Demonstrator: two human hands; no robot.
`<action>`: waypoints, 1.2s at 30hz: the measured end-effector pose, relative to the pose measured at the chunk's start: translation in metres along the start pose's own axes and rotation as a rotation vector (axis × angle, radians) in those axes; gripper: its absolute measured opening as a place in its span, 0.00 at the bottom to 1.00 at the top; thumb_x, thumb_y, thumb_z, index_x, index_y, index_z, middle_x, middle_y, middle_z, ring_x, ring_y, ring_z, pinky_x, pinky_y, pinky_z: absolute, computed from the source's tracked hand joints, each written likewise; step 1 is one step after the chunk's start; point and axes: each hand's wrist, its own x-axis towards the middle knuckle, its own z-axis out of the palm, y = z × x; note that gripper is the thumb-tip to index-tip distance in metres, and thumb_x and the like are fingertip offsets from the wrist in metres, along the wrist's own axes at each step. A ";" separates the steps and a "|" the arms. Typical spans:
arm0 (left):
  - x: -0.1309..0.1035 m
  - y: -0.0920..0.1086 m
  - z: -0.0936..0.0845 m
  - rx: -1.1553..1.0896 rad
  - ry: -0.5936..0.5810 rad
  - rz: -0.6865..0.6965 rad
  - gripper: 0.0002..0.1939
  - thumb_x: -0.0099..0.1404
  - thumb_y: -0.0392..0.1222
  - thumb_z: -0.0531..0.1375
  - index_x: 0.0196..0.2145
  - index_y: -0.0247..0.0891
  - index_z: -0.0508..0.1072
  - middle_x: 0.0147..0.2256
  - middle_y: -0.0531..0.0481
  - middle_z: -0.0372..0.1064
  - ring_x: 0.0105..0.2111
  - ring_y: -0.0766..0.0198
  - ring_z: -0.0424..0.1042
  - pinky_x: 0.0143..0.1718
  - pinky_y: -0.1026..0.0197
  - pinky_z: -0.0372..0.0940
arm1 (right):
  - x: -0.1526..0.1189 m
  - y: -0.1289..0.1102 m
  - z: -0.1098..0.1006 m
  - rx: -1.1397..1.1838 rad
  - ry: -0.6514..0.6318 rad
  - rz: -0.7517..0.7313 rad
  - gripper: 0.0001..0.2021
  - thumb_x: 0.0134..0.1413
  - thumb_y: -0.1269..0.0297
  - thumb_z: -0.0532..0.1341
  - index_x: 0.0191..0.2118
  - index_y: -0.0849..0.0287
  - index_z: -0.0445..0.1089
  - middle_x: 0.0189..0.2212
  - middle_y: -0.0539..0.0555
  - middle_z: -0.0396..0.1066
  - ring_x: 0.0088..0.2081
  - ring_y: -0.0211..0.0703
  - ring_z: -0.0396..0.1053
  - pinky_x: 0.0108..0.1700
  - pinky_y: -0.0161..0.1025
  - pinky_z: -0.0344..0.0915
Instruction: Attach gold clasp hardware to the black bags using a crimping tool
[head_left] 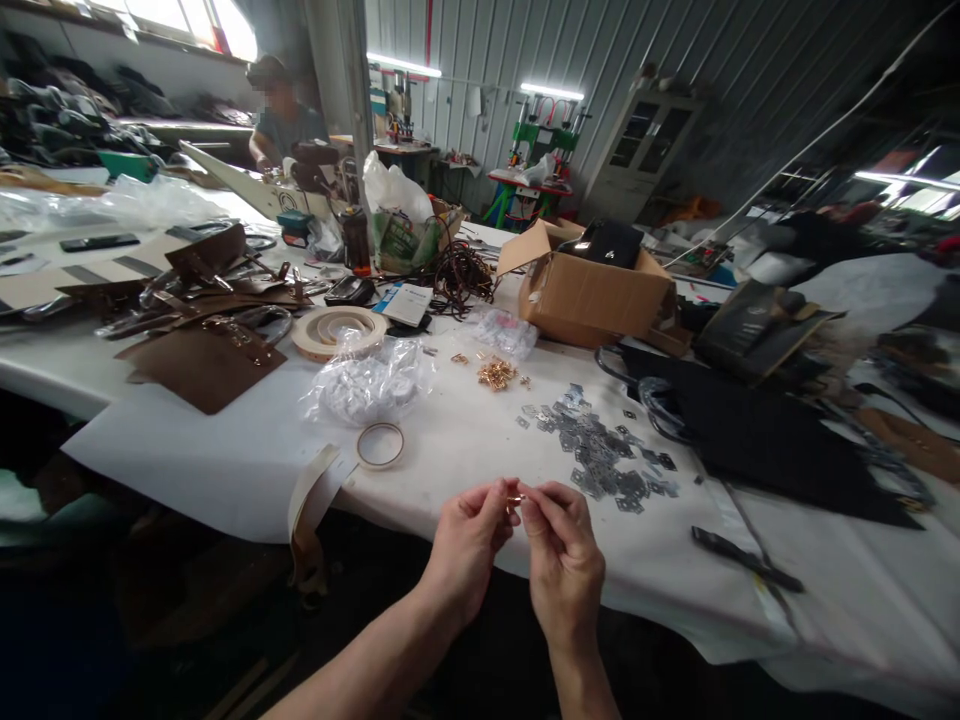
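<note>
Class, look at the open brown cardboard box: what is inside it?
A glossy black object sticks up out of the open brown cardboard box; exactly what it is, I cannot tell. The box's sides cover its bottom and anything lying lower down.

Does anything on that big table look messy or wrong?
A little, maybe. The pale strap dangles over the front edge of the table, so it looks out of place. The flat grey metal pieces lie in a loose heap with a few strays, almost as if spilled. I can't see anything broken.
</note>
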 end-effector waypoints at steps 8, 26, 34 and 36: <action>-0.005 0.005 -0.003 0.549 -0.011 0.323 0.18 0.67 0.52 0.67 0.48 0.39 0.84 0.38 0.44 0.82 0.40 0.56 0.78 0.47 0.57 0.72 | -0.008 -0.007 0.010 0.600 0.061 0.594 0.17 0.52 0.49 0.73 0.42 0.56 0.82 0.40 0.55 0.80 0.40 0.45 0.75 0.44 0.41 0.74; -0.015 0.021 -0.008 0.873 -0.234 0.571 0.14 0.67 0.46 0.69 0.49 0.45 0.83 0.45 0.45 0.81 0.42 0.57 0.77 0.48 0.58 0.70 | -0.039 -0.021 0.022 1.128 -0.005 0.759 0.11 0.58 0.52 0.71 0.43 0.49 0.81 0.46 0.52 0.79 0.53 0.44 0.76 0.58 0.40 0.74; -0.016 0.026 -0.019 1.000 -0.325 0.779 0.13 0.74 0.38 0.61 0.54 0.43 0.79 0.46 0.44 0.80 0.44 0.57 0.76 0.48 0.57 0.70 | -0.041 -0.011 0.003 0.484 0.222 0.364 0.14 0.58 0.58 0.72 0.49 0.51 0.77 0.46 0.53 0.78 0.45 0.44 0.76 0.45 0.38 0.75; -0.016 0.031 -0.022 1.058 -0.382 0.846 0.15 0.74 0.36 0.60 0.56 0.42 0.77 0.46 0.43 0.80 0.44 0.58 0.76 0.48 0.57 0.70 | -0.036 -0.010 -0.010 0.224 0.196 0.109 0.09 0.59 0.62 0.71 0.45 0.52 0.78 0.44 0.53 0.76 0.45 0.44 0.75 0.44 0.38 0.74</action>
